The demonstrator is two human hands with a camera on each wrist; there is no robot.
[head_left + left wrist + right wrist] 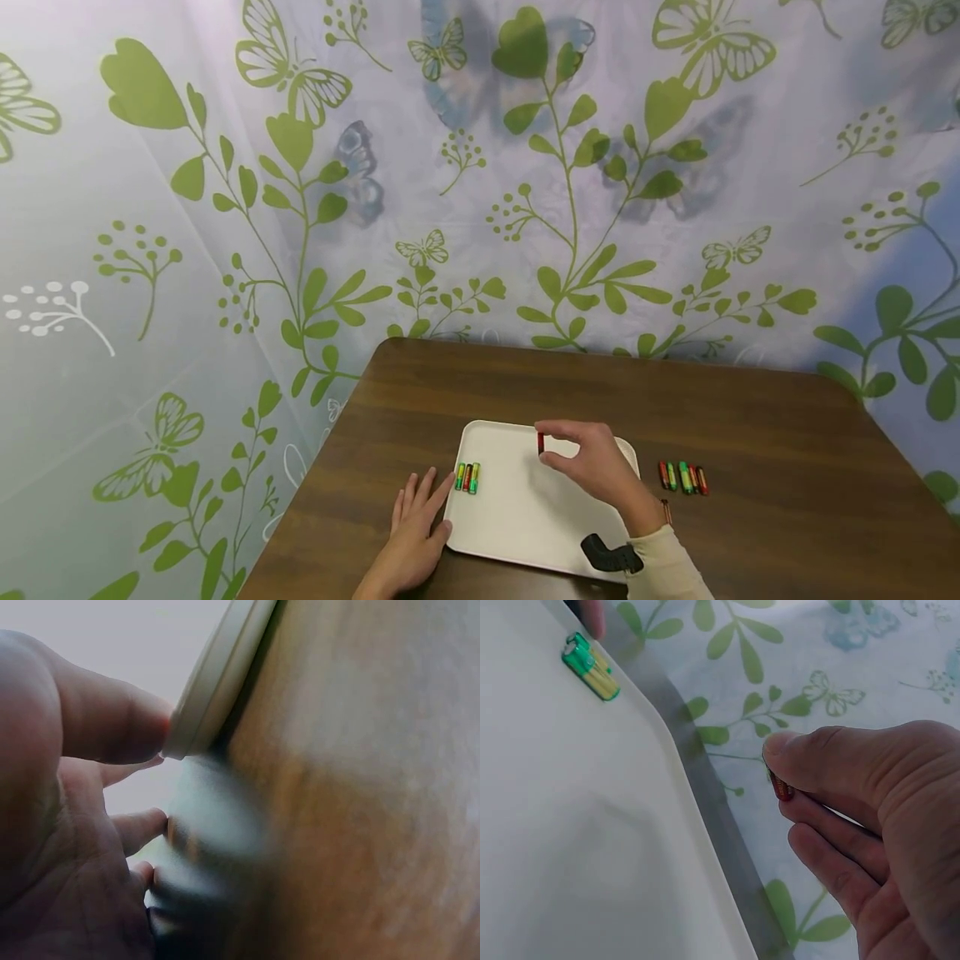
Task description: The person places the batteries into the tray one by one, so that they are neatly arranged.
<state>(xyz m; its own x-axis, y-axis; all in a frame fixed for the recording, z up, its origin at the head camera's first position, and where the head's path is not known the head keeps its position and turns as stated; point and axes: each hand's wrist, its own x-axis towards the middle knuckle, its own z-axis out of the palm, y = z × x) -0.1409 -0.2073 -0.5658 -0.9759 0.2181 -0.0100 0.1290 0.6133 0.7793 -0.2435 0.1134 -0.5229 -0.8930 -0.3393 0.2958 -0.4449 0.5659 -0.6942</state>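
Between thumb and forefinger my right hand [596,467] pinches a red and black battery [541,442] by its ends, above the far part of the white tray [525,525]. The right wrist view shows the same battery [781,787] mostly covered by the thumb. My left hand [412,533] lies at the tray's left edge with its fingers spread; in the left wrist view its thumb [120,724] touches the tray rim [214,682]. Inside the tray's left side sit a few batteries side by side, green-yellow ones [460,477] with a red one [468,478] between them.
On the brown table [787,450], right of the tray, several red and green batteries [684,477] lie in a row. A black strap piece [611,557] hangs at my right wrist over the tray's near edge. A patterned curtain [480,208] stands behind the table.
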